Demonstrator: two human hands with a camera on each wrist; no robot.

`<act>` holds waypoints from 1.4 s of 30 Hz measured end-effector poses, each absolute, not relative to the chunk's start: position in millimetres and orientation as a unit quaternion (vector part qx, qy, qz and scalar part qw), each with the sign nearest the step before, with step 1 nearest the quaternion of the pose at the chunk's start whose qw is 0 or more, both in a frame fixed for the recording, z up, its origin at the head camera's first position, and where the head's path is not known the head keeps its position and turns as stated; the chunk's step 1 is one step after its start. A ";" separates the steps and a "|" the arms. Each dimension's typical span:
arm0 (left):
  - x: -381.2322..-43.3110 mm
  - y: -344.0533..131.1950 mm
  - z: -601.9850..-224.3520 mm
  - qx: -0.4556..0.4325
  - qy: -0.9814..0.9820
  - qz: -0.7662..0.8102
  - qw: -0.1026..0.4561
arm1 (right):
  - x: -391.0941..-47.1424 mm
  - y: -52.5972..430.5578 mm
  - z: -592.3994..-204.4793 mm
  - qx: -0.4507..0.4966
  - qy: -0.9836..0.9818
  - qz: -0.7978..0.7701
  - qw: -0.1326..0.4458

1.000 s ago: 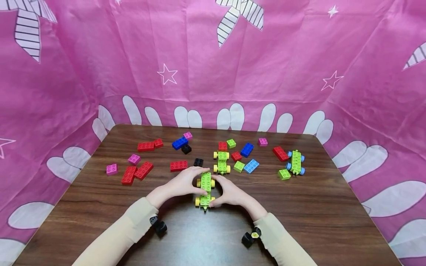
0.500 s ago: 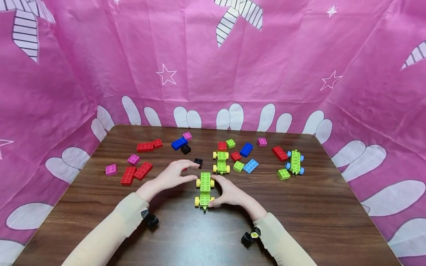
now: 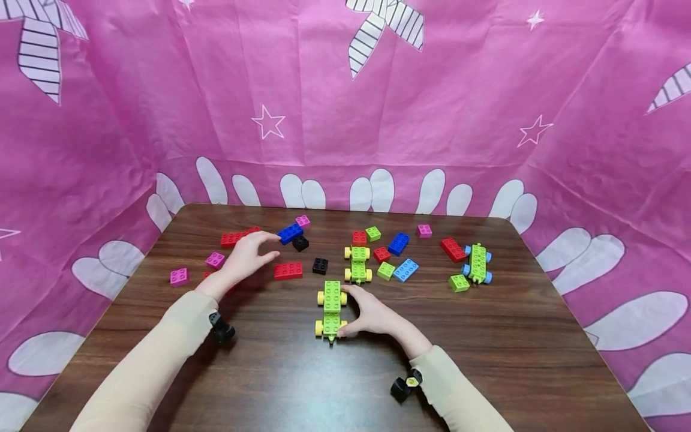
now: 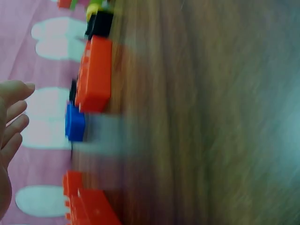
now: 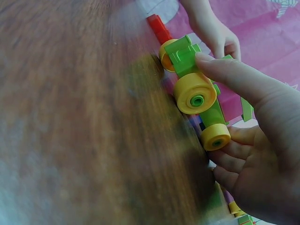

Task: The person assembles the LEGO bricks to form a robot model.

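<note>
In the head view, a lime-green toy car (image 3: 332, 307) with yellow wheels stands on the table in front of the person, with a studded green section raised at its far end. My right hand (image 3: 372, 315) holds it from the right side, thumb at the near end and fingers by the far wheel. The right wrist view shows that thumb lying over the green body (image 5: 183, 58). My left hand (image 3: 245, 255) is over the left of the table, fingers spread with nothing in them. Nearest its fingertips are a blue brick (image 3: 290, 233) and a red brick (image 3: 288, 270).
Behind the held car stands another green car (image 3: 358, 264) with yellow wheels. A green car (image 3: 478, 263) with blue wheels is at the right. Loose bricks lie around, including black bricks (image 3: 320, 266), a light blue brick (image 3: 406, 270) and a pink brick (image 3: 179, 276).
My left hand has let go of the toy car and moved away left and toward the back, over the red bricks. The right hand and the car stay in place.
</note>
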State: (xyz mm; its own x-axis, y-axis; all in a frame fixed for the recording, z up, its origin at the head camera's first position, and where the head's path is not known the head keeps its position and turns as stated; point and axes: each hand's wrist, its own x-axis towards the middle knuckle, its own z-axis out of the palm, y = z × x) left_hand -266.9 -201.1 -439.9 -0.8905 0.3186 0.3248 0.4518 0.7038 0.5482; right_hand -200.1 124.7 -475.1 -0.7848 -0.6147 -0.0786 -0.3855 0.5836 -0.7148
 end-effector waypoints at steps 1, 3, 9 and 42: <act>-270.8 -204.8 -440.5 -0.202 -0.920 -0.318 0.103 | -200.0 124.9 -474.9 -0.284 0.875 -0.356 0.162; -278.4 -211.3 -441.9 -0.185 -0.926 -0.313 0.099 | -199.9 125.1 -475.1 -0.284 0.875 -0.356 0.162; -293.7 -224.5 -445.9 -0.154 -0.938 -0.299 0.080 | -199.2 125.5 -474.9 -0.282 0.876 -0.356 0.162; -331.5 -250.5 -457.7 -0.115 -0.963 -0.243 -0.021 | -200.8 124.8 -476.6 -0.278 0.880 -0.351 0.160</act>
